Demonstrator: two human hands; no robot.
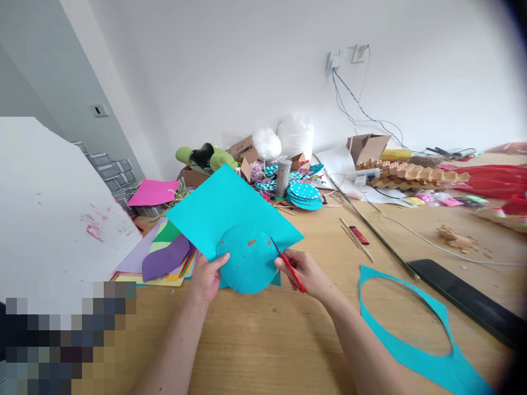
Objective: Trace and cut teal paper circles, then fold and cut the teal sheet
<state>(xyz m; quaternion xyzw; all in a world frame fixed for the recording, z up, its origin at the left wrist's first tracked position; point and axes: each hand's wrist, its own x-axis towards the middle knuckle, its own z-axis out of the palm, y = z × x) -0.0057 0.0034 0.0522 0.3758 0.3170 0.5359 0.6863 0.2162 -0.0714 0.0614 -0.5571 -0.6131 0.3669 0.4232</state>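
My left hand (209, 274) is closed on the left side of a turquoise paper disc (247, 271) and the turquoise paper sheet (224, 203) behind it, thumb on top. The disc has a few torn brown spots near its upper edge. In my right hand (302, 270) are red-handled scissors (293, 271), their dark blades pointing up and left at the disc's right edge, against the sheet. How far the blades are parted I cannot tell. On the table at right lies a turquoise paper offcut (370, 323) with a large round hole.
Coloured paper (167, 263) is stacked at left beside a white board (49, 208). Behind stand a metal flask (284, 178), dotted turquoise discs (304, 196) and white stuffing (267, 144). Thin sticks (356, 240), a red lighter (359, 235), egg cartons (411, 174) and a black case (461, 296) lie at right.
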